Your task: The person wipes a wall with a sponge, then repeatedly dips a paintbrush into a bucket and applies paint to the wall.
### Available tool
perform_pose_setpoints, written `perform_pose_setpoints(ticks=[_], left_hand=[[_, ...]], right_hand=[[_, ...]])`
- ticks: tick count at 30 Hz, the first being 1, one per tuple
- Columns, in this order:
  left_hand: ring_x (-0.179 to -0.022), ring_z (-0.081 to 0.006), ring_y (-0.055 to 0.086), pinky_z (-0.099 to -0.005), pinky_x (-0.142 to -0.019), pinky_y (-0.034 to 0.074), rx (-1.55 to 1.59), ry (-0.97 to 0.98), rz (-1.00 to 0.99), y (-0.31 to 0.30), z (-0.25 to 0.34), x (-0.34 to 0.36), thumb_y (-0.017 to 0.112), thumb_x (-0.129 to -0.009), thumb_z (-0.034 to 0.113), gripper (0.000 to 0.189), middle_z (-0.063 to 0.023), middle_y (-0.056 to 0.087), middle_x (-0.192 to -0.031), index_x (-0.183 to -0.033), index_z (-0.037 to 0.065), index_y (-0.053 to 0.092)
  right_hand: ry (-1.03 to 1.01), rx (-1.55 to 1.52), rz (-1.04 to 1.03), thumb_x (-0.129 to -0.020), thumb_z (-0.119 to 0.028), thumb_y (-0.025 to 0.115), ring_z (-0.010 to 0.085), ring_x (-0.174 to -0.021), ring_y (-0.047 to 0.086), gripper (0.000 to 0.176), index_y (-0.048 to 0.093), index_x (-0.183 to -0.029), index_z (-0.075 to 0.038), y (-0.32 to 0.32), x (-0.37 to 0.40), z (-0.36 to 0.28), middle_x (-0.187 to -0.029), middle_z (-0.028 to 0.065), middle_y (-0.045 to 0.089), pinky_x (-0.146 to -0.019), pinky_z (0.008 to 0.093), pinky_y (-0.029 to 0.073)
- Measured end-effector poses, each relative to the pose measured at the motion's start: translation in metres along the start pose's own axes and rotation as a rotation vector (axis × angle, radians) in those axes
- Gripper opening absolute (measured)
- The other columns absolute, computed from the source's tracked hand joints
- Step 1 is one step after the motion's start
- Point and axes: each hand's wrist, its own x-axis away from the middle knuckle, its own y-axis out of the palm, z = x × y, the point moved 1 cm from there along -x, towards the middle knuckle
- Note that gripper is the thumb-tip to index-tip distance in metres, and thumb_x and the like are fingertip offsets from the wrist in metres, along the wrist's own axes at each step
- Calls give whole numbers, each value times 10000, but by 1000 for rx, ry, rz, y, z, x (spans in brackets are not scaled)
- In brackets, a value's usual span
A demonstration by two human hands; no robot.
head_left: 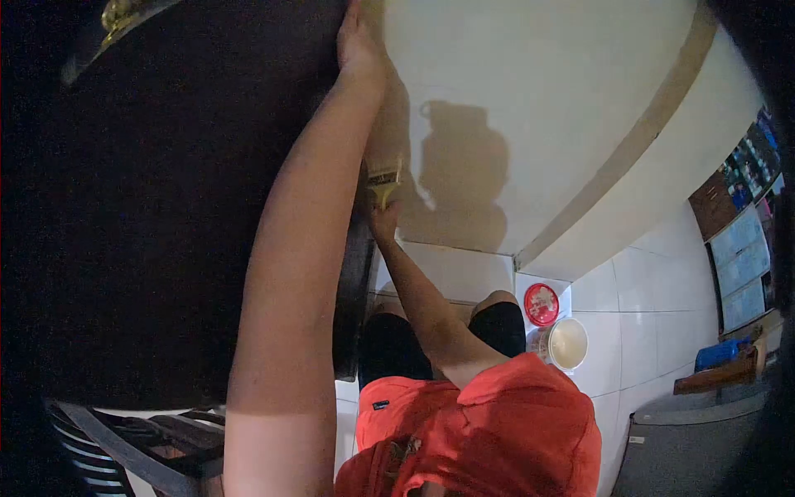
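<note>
My right hand is closed round the yellow handle of a paintbrush. The brush points upward, its bristles at the pale wall beside the dark door. High at the top edge of the view, my left hand lies stretched along the door's edge, near the wall; its fingertips are partly out of sight. My left forearm crosses in front of the door. A paint bucket with pale contents stands on the floor at my right, with a red lid next to it.
A gold-coloured handle shows on the door at upper left. A dark chair-like frame stands at lower left. To the right are a grey cabinet-like box, a blue item and shelves. White tiles cover the floor.
</note>
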Motion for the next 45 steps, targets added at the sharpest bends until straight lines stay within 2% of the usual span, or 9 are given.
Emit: perform_pose_setpoints(ticks=[11,14,22,23,24,26,33,37,45], left_hand=[[-1378,-288,70,-560,-1056,-105,23,25,-8,1,1,0,431,-889,432,616,-35,161,-1491,-1408,150,253],[-1379,-277,67,-552,-1059,-105,-48,2,-43,-3,-1,1,444,-883,431,629,-30,163,-1491,-1409,149,250],[-1380,-274,46,-556,-1051,-127,24,-101,19,4,8,-6,414,-901,422,604,-20,160,-1492,-1412,148,243],[-1380,-273,48,-555,-1051,-129,66,-28,7,7,8,-17,394,-912,416,587,-19,162,-1492,-1412,148,242],[-1380,-273,48,-555,-1051,-129,66,-32,12,3,5,-11,394,-912,416,587,-19,162,-1492,-1412,148,242],[-1381,-267,51,-552,-1051,-129,-31,62,-45,-5,-2,8,382,-920,399,563,-14,162,-1492,-1412,164,244],[-1378,-271,80,-574,-1045,-118,49,-194,86,6,11,-13,441,-893,417,581,-22,188,-1485,-1402,188,281],[-1374,-277,100,-575,-1047,-113,-4,137,-70,15,17,4,429,-893,423,580,-27,198,-1482,-1398,171,295],[-1374,-274,104,-559,-1053,-114,63,84,-107,44,44,2,417,-892,442,589,-34,204,-1480,-1396,162,295]], right_hand=[[159,105,-12,-818,-337,553,388,-848,591,474,425,-1111,12,-8,6,125,-945,227,589,-743,460,450],[-315,988,-158,-815,-310,545,310,-894,614,363,498,-1061,-47,18,1,206,-953,210,613,-725,413,470],[509,-662,-130,-844,-234,528,211,-467,524,184,496,-697,-127,-58,0,161,-602,71,546,-393,342,411],[506,-665,-128,-844,-234,528,211,-467,524,184,496,-697,-127,-47,-47,227,-602,71,546,-393,342,411],[-144,-329,-124,-881,-230,483,160,-325,368,178,449,-731,-140,-6,-87,274,-494,23,422,-296,270,303],[447,-926,-303,-891,-235,481,127,-321,344,150,433,-785,-142,-69,-48,92,-482,11,389,-293,258,301],[370,-989,-296,-896,-244,536,100,-396,406,172,428,-814,-138,-112,-26,-50,-576,2,465,-338,243,329],[177,-782,-300,-898,-249,546,107,-454,450,207,410,-854,-99,-160,2,-115,-621,24,497,-375,239,351],[-81,-491,-157,-925,-270,489,99,-422,424,232,337,-900,-96,-78,-16,28,-621,30,480,-362,260,352]])
